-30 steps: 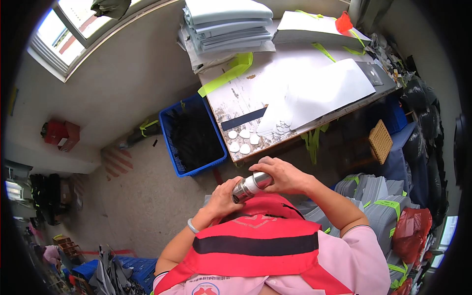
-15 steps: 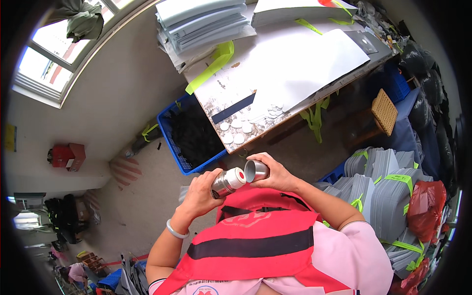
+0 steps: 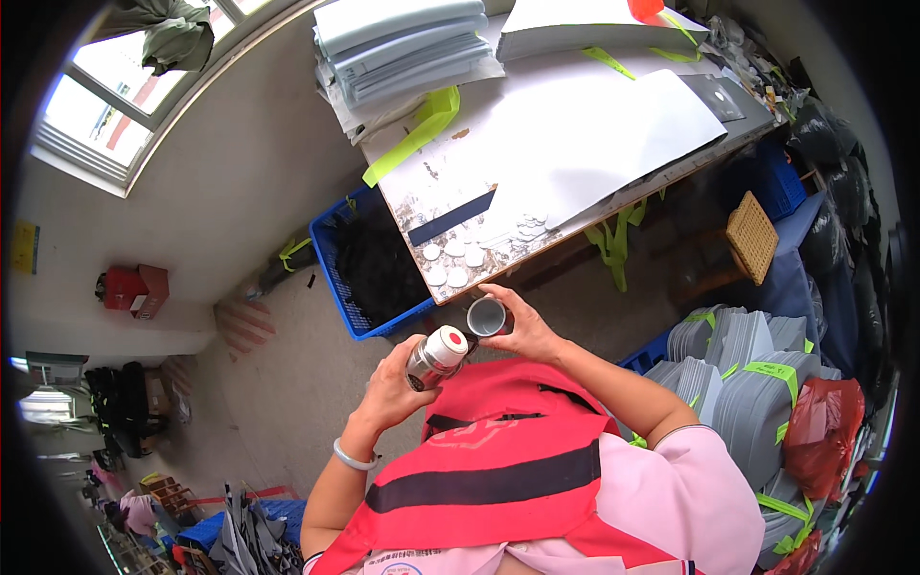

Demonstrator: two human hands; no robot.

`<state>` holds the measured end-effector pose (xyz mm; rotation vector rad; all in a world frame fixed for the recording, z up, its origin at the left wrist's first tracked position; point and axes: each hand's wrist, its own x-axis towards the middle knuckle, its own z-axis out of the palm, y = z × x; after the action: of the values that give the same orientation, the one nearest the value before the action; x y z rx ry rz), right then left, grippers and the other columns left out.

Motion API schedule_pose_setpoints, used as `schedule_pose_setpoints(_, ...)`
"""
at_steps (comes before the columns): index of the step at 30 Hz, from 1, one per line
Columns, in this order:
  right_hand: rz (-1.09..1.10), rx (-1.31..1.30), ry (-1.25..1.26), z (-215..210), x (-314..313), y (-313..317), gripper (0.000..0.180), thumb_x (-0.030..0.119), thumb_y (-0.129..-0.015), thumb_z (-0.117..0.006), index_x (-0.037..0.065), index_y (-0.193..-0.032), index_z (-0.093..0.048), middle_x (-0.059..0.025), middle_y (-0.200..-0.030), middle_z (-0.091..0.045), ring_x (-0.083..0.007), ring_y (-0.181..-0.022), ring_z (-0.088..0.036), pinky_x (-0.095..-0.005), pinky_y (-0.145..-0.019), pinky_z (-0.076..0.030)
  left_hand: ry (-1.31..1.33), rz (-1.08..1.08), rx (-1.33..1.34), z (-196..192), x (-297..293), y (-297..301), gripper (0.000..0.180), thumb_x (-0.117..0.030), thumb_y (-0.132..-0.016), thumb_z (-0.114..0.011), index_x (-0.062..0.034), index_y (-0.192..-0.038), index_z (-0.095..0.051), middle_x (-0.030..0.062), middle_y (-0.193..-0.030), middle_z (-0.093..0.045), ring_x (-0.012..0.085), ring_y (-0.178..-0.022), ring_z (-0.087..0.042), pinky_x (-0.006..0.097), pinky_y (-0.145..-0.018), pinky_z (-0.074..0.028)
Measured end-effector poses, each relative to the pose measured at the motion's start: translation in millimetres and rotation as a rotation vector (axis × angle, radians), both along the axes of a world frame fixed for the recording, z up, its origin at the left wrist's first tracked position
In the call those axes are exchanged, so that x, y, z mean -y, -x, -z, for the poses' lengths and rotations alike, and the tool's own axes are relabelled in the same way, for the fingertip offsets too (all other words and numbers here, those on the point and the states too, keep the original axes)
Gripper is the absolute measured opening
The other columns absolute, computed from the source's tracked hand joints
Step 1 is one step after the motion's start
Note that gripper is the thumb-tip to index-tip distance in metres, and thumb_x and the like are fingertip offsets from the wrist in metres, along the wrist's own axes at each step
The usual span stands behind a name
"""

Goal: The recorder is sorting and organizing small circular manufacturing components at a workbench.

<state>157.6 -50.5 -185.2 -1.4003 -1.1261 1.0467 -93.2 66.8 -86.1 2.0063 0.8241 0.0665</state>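
My left hand [image 3: 388, 385] is closed around a steel thermos flask [image 3: 437, 358] with a white stopper and a red button on top. The flask tilts a little to the right. In my right hand [image 3: 529, 331] is the metal cup lid [image 3: 487, 317], its open mouth facing up so that its grey inside shows. Flask and cup are close side by side, with the cup slightly farther away and to the right. Both are in front of my red apron [image 3: 498, 460], near the table's closest corner.
A worn table [image 3: 460, 153] bears stacked sheets [image 3: 407, 48], a dark strip [image 3: 452, 217] and several white discs [image 3: 455, 278]. Beneath its left edge stands a blue basket [image 3: 358, 333] of black material. Bundled grey sheets [image 3: 767, 402] and a wicker seat [image 3: 752, 238] are at the right.
The cup has turned from facing the flask to mouth up and moved slightly away from me. My left hand has brought the flask more upright and slightly left.
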Motion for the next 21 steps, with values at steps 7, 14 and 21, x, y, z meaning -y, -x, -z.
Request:
schedule_pose_setpoints(7, 0.13, 0.412, 0.073, 36, -15, -21, 0.092, 0.016, -0.069, -0.087, 0.015, -0.149, -0.041, -0.0118, -0.134, -0.056, -0.0325, -0.124, -0.051, -0.0409, -0.11, -0.041, 0.05, -0.12, -0.003, 10, 12, 12, 0.078, -0.016, -0.067, -0.085, -0.0095, -0.136, -0.05, 0.0156, -0.125, -0.065, 0.0355, -0.117, -0.063, 0.042, -0.099, -0.05)
schedule_pose_setpoints(14, 0.215, 0.398, 0.116, 59, -39, -31, 0.09, 0.016, -0.07, -0.085, 0.018, -0.148, -0.042, -0.0132, -0.135, -0.056, -0.0354, -0.123, -0.051, -0.0432, -0.11, -0.04, 0.082, -0.148, -0.014, 24, 17, 23, 0.078, -0.018, -0.068, -0.084, -0.0093, -0.137, -0.05, 0.0153, -0.126, -0.063, 0.035, -0.119, -0.062, 0.043, -0.101, -0.049)
schedule_pose_setpoints(21, 0.375, 0.537, 0.063, 90, -71, -60, 0.086, 0.016, -0.072, -0.083, 0.014, -0.148, -0.042, -0.0142, -0.138, -0.054, -0.0349, -0.128, -0.049, -0.0431, -0.112, -0.039, 0.078, -0.173, -0.036, 34, 19, 30, 0.079, -0.018, -0.067, -0.085, -0.0077, -0.137, -0.049, 0.0162, -0.126, -0.064, 0.0364, -0.119, -0.062, 0.043, -0.101, -0.049)
